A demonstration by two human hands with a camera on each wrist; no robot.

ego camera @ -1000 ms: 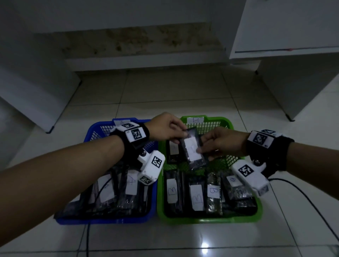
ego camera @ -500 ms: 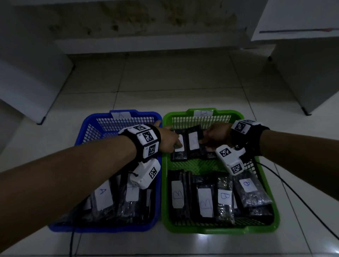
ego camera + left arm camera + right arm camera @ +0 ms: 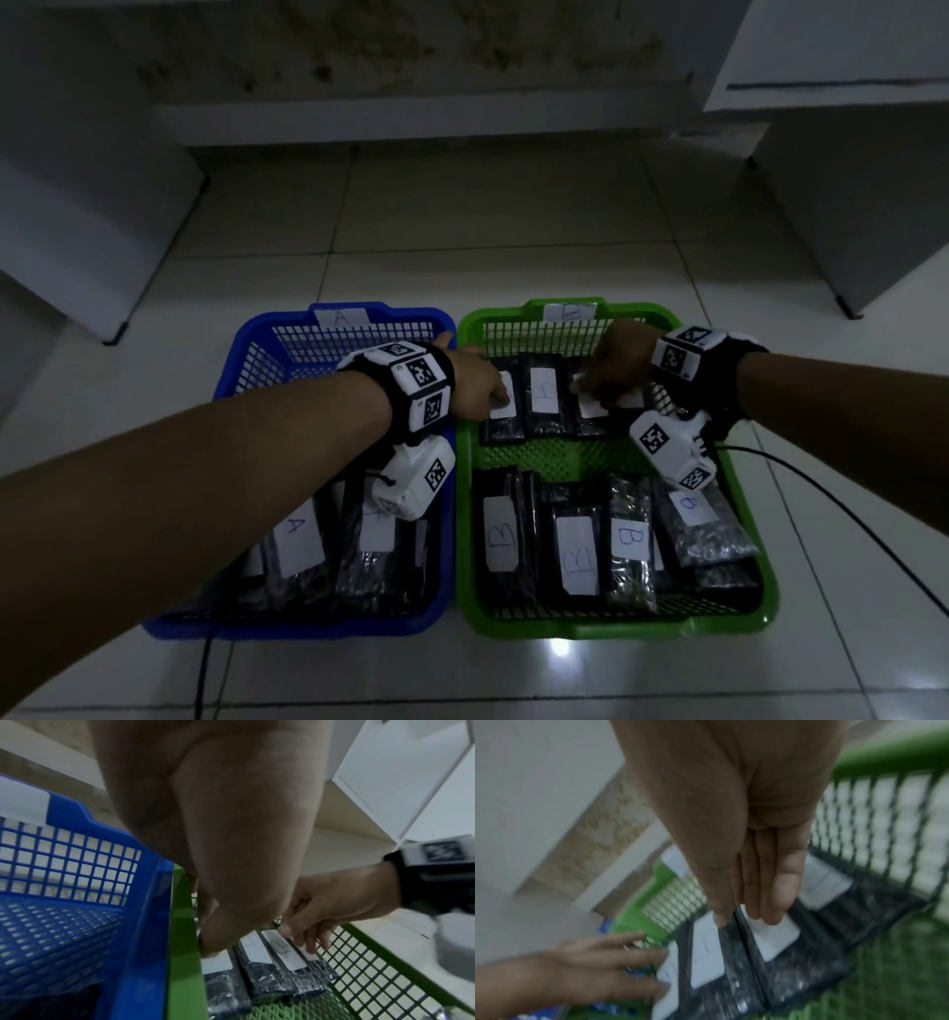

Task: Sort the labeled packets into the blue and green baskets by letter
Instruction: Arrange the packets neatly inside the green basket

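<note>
A: Where are the hands?
B: Both are at the frame's centre, over the far row of packets (image 3: 544,398) in the green basket (image 3: 744,519); the left hand (image 3: 475,383) lays straight fingers on the leftmost packet's white label; the right hand (image 3: 613,367) presses straight, close-set fingers (image 3: 780,892) on a packet further right.

A: And beyond them?
B: More B-labelled packets fill the basket's near row; the blue basket (image 3: 328,329), lower left, holds A-labelled packets (image 3: 298,539); both baskets touch on pale floor tiles (image 3: 462,216).

The head view looks steeply down on both baskets; each wrist view looks close along its fingers, sharing the green basket's (image 3: 755,560) far packets (image 3: 544,398).
</note>
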